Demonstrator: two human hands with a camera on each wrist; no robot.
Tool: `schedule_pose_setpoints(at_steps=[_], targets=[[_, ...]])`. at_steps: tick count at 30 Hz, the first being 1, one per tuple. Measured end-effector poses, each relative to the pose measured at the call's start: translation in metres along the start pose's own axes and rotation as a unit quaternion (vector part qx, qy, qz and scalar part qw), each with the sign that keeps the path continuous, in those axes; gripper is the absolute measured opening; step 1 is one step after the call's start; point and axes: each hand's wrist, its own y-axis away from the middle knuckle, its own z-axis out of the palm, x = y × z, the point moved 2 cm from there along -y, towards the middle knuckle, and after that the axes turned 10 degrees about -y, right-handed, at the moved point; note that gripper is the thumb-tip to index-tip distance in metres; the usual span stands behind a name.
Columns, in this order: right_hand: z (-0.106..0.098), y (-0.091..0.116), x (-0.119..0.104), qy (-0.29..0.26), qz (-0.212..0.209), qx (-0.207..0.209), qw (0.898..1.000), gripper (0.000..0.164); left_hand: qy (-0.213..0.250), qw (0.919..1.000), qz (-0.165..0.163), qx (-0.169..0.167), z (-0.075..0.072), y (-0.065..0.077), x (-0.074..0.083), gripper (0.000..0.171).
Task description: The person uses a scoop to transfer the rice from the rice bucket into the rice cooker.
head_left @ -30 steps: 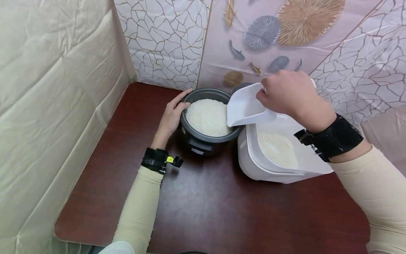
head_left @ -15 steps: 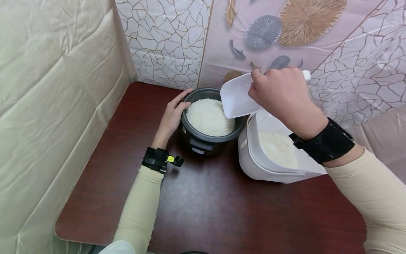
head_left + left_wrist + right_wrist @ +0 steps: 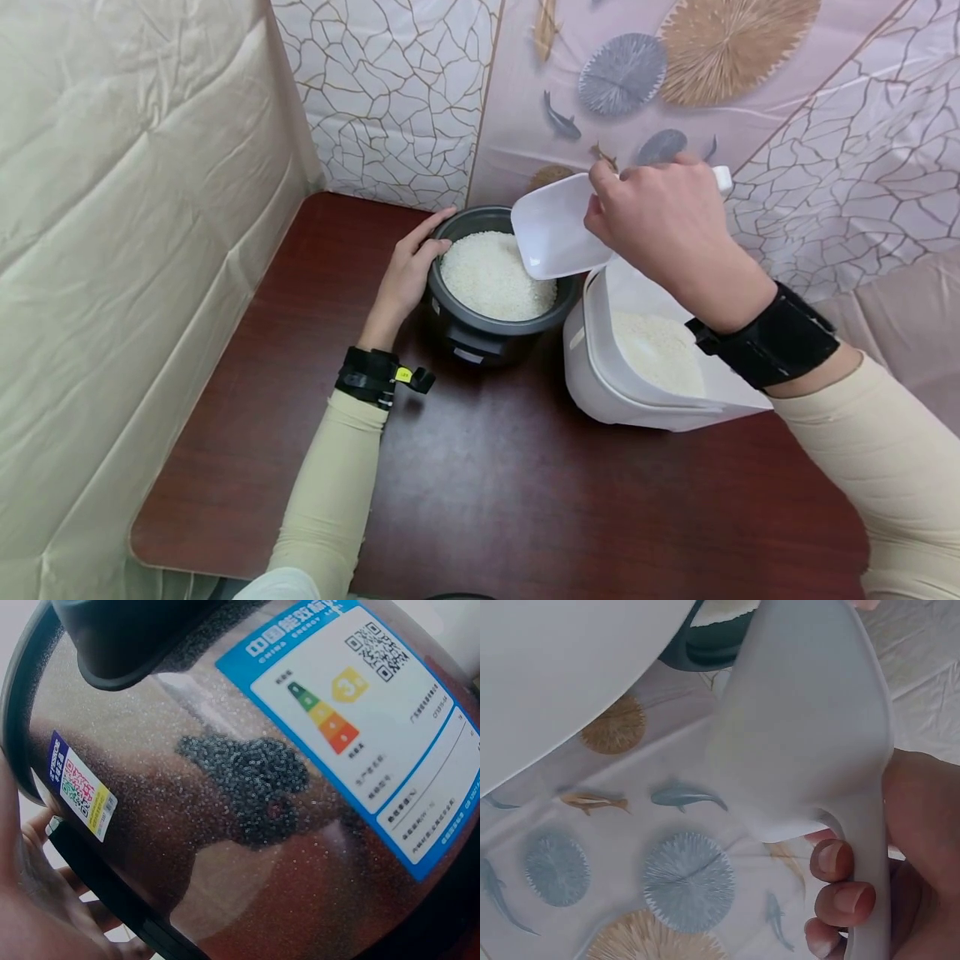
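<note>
In the head view, a dark rice cooker (image 3: 480,346) full of white rice (image 3: 495,279) stands near the back of the table. My left hand (image 3: 405,275) holds its left side, with the thumb at the rim; stickers cover the cooker's body (image 3: 240,787) in the left wrist view. My right hand (image 3: 663,229) grips a white scoop (image 3: 555,229) by its handle, with fingers curled round it in the right wrist view. The scoop's mouth tilts down over the right part of the rice. No rice shows inside its visible hollow.
Right beside the cooker stands a white rice bin (image 3: 637,408), its lid off and some rice (image 3: 656,354) inside. The brown table (image 3: 450,483) ends against a patterned wall covering (image 3: 397,100) at the back and a cream cloth (image 3: 135,250) at the left.
My right hand has moved slightly left and tipped the scoop further over the cooker. Grains seen at the scoop's lip earlier are gone. My left hand stays in place.
</note>
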Motion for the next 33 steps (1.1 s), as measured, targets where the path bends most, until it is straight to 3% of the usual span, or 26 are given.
schedule_pose_setpoints(at_steps=[6, 12, 19, 25, 33], targets=[[-0.005, 0.007, 0.010, -0.024, 0.058, -0.020, 0.998, 0.020, -0.003, 1.0000, 0.001, 0.004, 0.000, 0.000, 0.002, 0.047], [-0.016, 0.020, 0.033, -0.064, 0.145, -0.056, 0.986, 0.025, -0.004, 0.9999, 0.002, 0.010, -0.001, -0.001, 0.005, 0.047], [-0.025, 0.044, 0.064, -0.102, 0.179, -0.087, 0.975, 0.022, -0.004, 1.0000, -0.003, 0.008, -0.003, 0.000, 0.006, 0.048], [-0.034, 0.065, 0.082, -0.095, 0.202, -0.116, 0.968, 0.023, -0.004, 1.0000, -0.003, 0.004, -0.003, 0.000, 0.005, 0.048], [-0.044, 0.102, 0.100, -0.107, 0.276, -0.158, 0.942, 0.020, -0.003, 1.0000, -0.005, -0.001, 0.003, 0.000, 0.001, 0.047]])
